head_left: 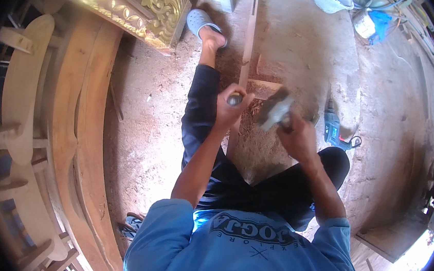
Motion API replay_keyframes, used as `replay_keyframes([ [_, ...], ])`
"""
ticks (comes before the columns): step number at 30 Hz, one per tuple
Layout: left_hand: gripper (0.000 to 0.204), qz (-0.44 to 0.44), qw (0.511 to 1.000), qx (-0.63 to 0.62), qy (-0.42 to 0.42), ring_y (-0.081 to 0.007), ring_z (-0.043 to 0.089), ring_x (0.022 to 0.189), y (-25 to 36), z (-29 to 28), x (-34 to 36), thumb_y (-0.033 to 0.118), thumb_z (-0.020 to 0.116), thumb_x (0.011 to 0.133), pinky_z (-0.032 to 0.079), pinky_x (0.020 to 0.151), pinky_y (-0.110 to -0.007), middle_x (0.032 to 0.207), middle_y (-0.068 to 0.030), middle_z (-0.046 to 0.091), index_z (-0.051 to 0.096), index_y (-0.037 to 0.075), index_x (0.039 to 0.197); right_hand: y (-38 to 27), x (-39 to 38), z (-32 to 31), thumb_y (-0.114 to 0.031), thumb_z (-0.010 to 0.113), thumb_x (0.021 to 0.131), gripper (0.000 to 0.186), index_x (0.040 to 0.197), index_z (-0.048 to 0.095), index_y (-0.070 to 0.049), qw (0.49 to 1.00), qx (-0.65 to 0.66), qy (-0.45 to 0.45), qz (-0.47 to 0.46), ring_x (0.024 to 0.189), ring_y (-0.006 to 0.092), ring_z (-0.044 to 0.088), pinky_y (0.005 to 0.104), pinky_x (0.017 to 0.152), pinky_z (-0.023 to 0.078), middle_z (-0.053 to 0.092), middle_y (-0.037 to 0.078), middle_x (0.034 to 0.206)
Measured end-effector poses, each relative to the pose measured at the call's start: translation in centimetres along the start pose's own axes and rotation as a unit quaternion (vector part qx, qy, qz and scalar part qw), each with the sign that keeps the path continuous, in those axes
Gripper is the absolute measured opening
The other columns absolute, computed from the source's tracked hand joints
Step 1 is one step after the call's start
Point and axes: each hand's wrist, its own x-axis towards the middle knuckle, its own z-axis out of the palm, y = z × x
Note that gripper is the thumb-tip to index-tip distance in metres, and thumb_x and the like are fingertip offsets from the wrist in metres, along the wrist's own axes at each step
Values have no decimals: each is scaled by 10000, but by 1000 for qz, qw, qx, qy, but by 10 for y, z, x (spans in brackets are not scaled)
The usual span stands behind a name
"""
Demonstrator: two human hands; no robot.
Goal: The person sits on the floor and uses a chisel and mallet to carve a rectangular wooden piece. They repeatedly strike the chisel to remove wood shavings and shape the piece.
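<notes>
The long wooden strip (247, 50) runs along the floor (145, 134) between the person's legs, its far end at twelve o'clock and its near part passing under the left hand (232, 106) toward six. One narrow slot (253, 7) shows near that far end and looks finished, so at least that much cutting seems done. The left hand is closed around an upright tool, probably a chisel, whose round butt (235, 99) faces up; its tip is hidden, so I cannot tell whether a second cut has begun there. At three o'clock from it, the right hand (297, 137) grips a motion-blurred hammer (276, 114), apart from the butt. A short wood block (263, 89) lies at two o'clock from the left hand, just beside the strip; whether they are joined is unclear. Farther out at three o'clock, the drill (333, 127) lies unheld. Any work at this spot appears unfinished, how much remaining being impossible to judge.
</notes>
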Motion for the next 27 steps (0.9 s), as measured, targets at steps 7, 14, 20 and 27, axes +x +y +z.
replay_keyframes([
  [7, 213, -208, 978, -3, -7, -101, 502, 473, -56, 31, 133, 207, 744, 868, 424, 454, -282, 598, 1, 542, 598, 99, 756, 42, 25, -15, -133, 668, 804, 253, 990, 622, 33, 971, 136, 94, 175, 563, 178, 544, 376, 571, 474, 563, 88, 653],
  [14, 195, -355, 935, -13, 4, -127, 492, 420, -131, 43, 175, 242, 761, 859, 441, 398, -314, 605, -15, 552, 663, 73, 855, 63, 37, -20, -115, 652, 810, 149, 858, 564, -6, 930, 234, 26, 283, 523, 120, 531, 324, 498, 432, 543, 41, 625],
  [20, 261, -397, 916, -45, -41, -124, 483, 443, -108, 37, 182, 317, 767, 883, 447, 404, -324, 625, -10, 520, 655, 93, 956, 60, 41, -13, -113, 638, 820, 173, 934, 603, 13, 912, 286, -16, 294, 518, 141, 546, 334, 507, 447, 570, 63, 621],
  [27, 249, -263, 960, 13, -100, -110, 507, 499, -18, -22, 149, 239, 785, 881, 426, 466, -269, 630, -2, 549, 586, 92, 912, 51, 36, -13, -155, 646, 827, 221, 960, 615, 19, 928, 248, -26, 278, 533, 144, 563, 353, 521, 457, 599, 86, 648],
])
